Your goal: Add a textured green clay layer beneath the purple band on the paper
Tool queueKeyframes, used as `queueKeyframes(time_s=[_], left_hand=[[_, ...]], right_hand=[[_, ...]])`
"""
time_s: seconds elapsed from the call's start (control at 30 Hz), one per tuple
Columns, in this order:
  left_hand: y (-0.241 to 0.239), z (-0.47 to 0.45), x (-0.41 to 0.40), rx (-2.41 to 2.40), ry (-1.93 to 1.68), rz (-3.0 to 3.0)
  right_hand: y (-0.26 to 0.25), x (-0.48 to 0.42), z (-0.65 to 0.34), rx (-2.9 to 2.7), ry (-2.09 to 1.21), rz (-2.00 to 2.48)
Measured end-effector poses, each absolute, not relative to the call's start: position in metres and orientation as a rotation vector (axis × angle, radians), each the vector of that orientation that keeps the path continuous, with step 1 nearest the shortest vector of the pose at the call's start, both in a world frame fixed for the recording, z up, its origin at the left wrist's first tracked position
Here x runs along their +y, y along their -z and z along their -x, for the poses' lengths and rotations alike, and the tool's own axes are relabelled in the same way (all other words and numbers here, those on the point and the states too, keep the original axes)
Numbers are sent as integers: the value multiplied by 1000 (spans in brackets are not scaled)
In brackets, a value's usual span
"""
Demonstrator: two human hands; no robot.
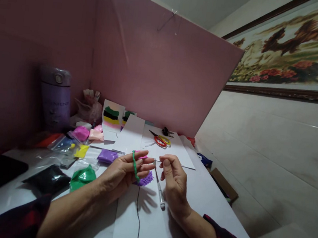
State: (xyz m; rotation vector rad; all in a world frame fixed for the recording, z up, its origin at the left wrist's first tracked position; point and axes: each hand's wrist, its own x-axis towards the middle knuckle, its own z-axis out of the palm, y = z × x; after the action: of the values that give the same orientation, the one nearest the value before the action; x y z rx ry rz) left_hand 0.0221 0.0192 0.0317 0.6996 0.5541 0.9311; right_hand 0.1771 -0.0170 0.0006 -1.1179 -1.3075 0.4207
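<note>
My left hand is raised over the white table, fingers held together around a purple tufted piece and a bit of pink material. A green strand loops over its fingers. A thin black thread hangs down from it. My right hand faces it a few centimetres away, thumb and fingers pinched on something too small to make out. A silver pen-like tool lies on the white paper between the two hands.
Small bags of coloured material lie at the left: green, purple, yellow, pink, black. A purple flask stands by the pink partition. Red and yellow scissors rest on white sheets behind.
</note>
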Motion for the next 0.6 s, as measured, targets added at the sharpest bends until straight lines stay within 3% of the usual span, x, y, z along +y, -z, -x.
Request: queueKeyframes(time_s=[0.27,0.6], left_hand=[[-34,-19,26,474,-853,-880],[4,-21,34,298,-1469,-2191]], right_hand=[[8,-7,-180,-1320,-518,1100],[16,-1,-183,-1322,-598,1098]])
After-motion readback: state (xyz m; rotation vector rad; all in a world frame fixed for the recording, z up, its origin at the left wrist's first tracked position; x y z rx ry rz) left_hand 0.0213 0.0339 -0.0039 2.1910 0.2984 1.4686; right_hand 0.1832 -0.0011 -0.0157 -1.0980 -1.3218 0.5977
